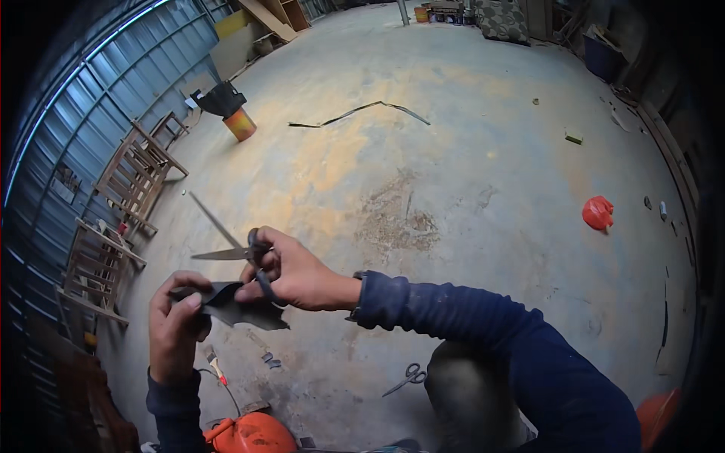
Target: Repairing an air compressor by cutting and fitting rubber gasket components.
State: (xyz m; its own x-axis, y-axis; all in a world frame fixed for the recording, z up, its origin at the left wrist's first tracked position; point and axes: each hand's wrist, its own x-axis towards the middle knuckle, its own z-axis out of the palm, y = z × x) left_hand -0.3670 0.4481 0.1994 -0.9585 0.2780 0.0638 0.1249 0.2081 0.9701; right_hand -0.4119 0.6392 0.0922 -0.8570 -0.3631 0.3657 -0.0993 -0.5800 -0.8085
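Hands: L (175, 325) grips dark sheet piece (242, 308); R (291, 272) holds scissors (226, 243), blades wide.

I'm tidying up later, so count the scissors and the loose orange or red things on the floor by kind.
Scissors: 2, one open pair in the right hand at, one on the floor.
Red crumpled bag: 1.
Orange-banded can: 1.
Total: 4

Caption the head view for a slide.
Right hand holds open scissors; left hand grips a dark sheet piece.
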